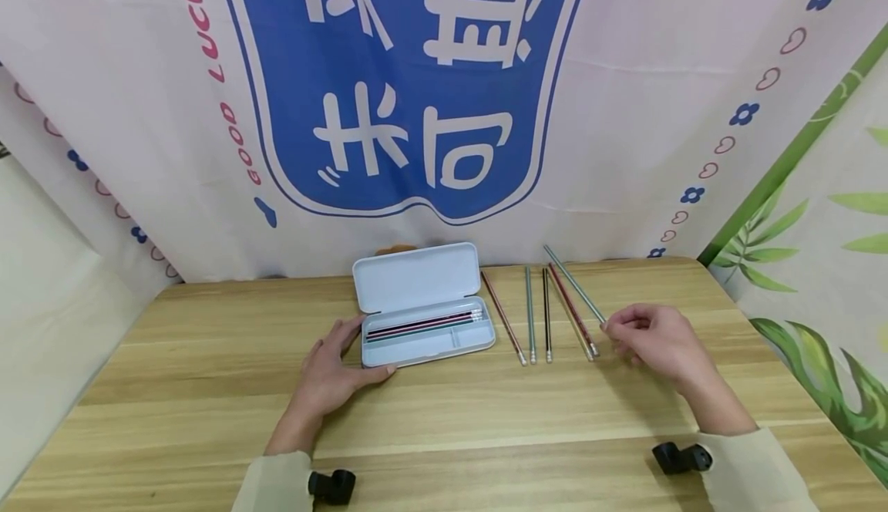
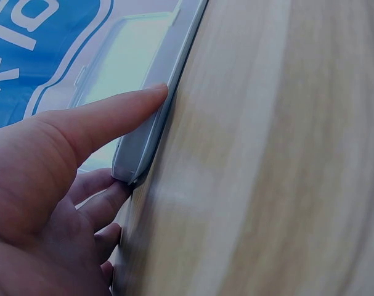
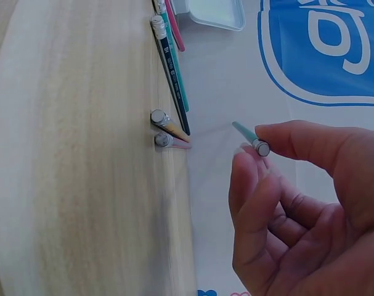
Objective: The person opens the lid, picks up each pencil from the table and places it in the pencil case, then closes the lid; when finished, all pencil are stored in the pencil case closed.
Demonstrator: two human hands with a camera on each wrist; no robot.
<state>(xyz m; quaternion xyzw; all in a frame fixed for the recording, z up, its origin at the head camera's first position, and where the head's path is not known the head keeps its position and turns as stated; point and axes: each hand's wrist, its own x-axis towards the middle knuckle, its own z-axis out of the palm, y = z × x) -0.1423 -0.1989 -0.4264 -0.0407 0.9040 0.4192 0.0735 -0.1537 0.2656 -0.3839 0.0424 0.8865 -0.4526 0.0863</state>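
Observation:
A light blue pencil case lies with its lid raised at the back. Inside it, several dark and red pencils lie side by side. My left hand holds the case at its front left corner, the thumb along the front wall and the fingers round the left end. My right hand pinches a green pencil near its eraser end between thumb and fingertips. In the right wrist view that pencil points away from the palm, above the table.
Right of the case lie a red pencil, a green pencil, a black pencil, and another red pencil partly over a yellowish one. A printed cloth hangs behind the wooden table.

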